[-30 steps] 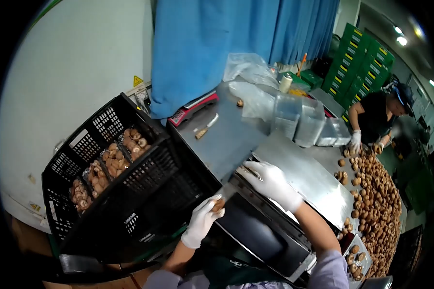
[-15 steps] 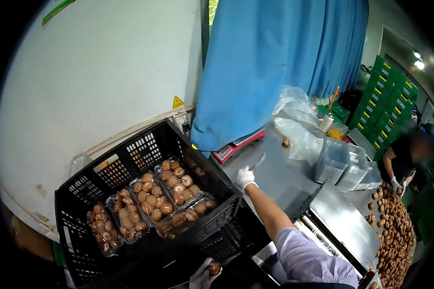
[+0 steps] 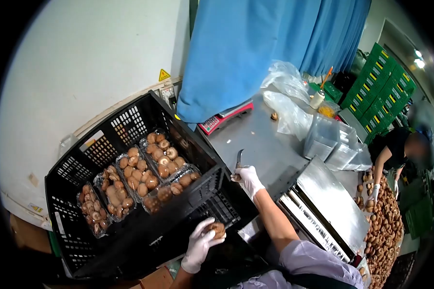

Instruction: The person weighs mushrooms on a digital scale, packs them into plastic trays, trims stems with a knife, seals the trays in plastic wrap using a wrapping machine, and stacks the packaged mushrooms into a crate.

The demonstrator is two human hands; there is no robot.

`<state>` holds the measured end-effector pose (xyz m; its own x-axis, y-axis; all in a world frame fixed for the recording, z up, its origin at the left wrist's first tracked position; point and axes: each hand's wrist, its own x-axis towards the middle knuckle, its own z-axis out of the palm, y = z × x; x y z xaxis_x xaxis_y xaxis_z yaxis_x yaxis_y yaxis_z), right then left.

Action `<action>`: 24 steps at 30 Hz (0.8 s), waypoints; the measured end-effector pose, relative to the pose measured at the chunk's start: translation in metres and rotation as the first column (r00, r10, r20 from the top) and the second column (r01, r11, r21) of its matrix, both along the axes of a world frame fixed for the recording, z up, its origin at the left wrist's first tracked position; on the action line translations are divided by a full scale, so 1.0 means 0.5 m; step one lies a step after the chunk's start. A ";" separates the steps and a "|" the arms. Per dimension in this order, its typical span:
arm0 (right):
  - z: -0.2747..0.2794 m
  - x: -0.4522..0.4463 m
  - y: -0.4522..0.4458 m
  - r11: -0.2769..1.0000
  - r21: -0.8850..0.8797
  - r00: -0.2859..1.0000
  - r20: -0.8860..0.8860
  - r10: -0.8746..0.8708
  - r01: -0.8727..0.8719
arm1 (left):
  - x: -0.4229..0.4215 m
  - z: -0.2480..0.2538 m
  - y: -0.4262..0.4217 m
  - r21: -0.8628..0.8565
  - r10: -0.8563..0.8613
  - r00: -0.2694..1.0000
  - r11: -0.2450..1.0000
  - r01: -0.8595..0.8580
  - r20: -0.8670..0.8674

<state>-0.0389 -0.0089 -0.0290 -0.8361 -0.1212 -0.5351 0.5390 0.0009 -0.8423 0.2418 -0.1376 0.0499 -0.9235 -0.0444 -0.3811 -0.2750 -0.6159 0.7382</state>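
My gloved left hand (image 3: 198, 244) is closed around a brown mushroom (image 3: 218, 230), in front of the black crate. In my gloved right hand (image 3: 250, 179) is a small knife with a curved blade (image 3: 239, 157), pointing up and away from me over the steel table's edge. Left of both hands stands the black plastic crate (image 3: 178, 139). Inside it lie several film-wrapped trays of mushrooms (image 3: 139, 174). The mushroom and the knife are apart from each other.
A red-edged scale (image 3: 225, 117) sits by the blue curtain (image 3: 236, 58). On the steel table (image 3: 270, 144) are plastic bags (image 3: 289, 113) and stacked clear trays (image 3: 321, 137). A wrapping machine (image 3: 330, 202) stands at right. Beyond it, a co-worker (image 3: 386, 154) reaches into a mushroom heap (image 3: 383, 231).
My left hand has risen into view with the mushroom. My right hand has come back toward me from the table with the knife. The whole view has shifted slightly.
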 end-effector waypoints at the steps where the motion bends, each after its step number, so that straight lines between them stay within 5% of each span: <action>1: 0.022 0.053 0.021 0.971 -0.238 0.999 -0.039 -0.034 0.024 | -0.010 0.010 0.011 -0.014 -0.002 0.999 1.000 0.001 -0.033; 3: 0.079 0.149 0.057 0.850 -0.511 0.991 0.022 -0.135 0.127 | -0.031 0.027 0.025 0.037 -0.005 0.996 0.999 0.009 -0.088; 6: 0.140 0.278 0.140 0.840 -0.542 1.000 -0.010 -0.017 0.008 | -0.062 0.020 0.047 0.022 -0.025 0.981 0.999 0.029 -0.192; 10: 0.230 0.410 0.200 0.991 0.009 0.935 -0.332 0.128 -0.132 | -0.080 0.021 0.073 -0.356 -0.101 0.930 0.934 -0.034 -0.353; 12: 0.260 0.453 0.223 0.868 0.485 0.795 -0.484 0.366 -0.105 | -0.077 0.041 0.090 -0.435 -0.117 0.936 0.899 -0.043 -0.333; 13: 0.259 0.466 0.228 0.832 0.548 0.773 -0.489 0.403 -0.087 | -0.075 0.044 0.100 -0.378 -0.090 0.934 0.925 -0.052 -0.347; 20: 0.226 0.501 0.240 0.723 0.664 0.731 -0.395 0.557 -0.192 | -0.054 0.076 0.119 -0.449 -0.168 0.942 0.894 0.021 -0.291; 24: 0.216 0.502 0.234 0.795 0.595 0.699 -0.520 0.491 -0.117 | -0.047 0.092 0.117 -0.520 -0.216 0.927 0.854 0.027 -0.307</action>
